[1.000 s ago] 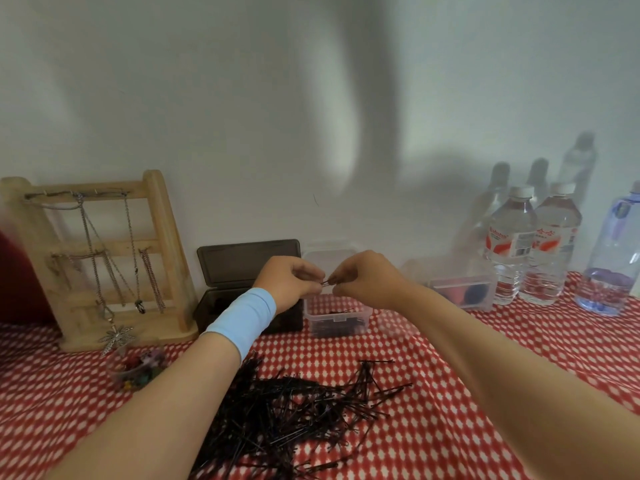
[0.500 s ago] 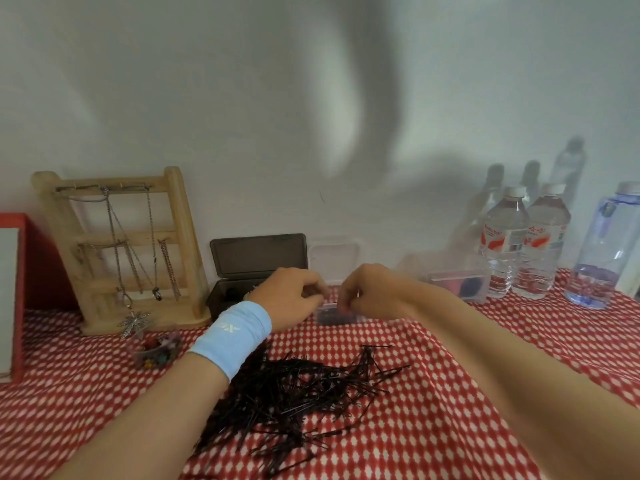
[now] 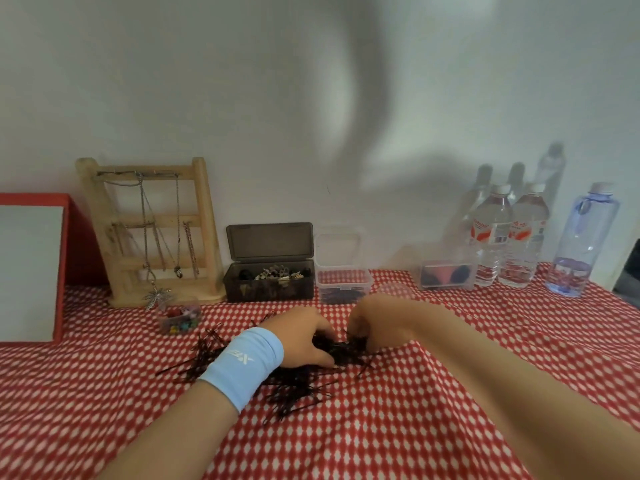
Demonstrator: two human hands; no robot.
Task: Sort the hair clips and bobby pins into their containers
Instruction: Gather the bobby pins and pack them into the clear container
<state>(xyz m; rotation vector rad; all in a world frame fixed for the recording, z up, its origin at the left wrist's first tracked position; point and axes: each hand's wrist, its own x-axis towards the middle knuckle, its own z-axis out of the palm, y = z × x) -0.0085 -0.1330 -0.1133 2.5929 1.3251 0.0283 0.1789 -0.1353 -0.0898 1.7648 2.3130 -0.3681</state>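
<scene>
Centrally, bobby pins (image 3: 294,386), under left hand (image 3: 304,339)

single wide-angle cam worn on the head, facing forward and tilted down across the red-and-white checked tablecloth (image 3: 415,427) toward the plain white wall (image 3: 242,81), which fills the upper half. left hand (image 3: 304,337) and right hand (image 3: 381,323) sit mid-frame, close under the lens, at the heap of black metal bobby pins (image 3: 294,389). pale wooden jewellery rack (image 3: 204,220) far left, clear plastic water bottles (image 3: 491,237) far right
</scene>
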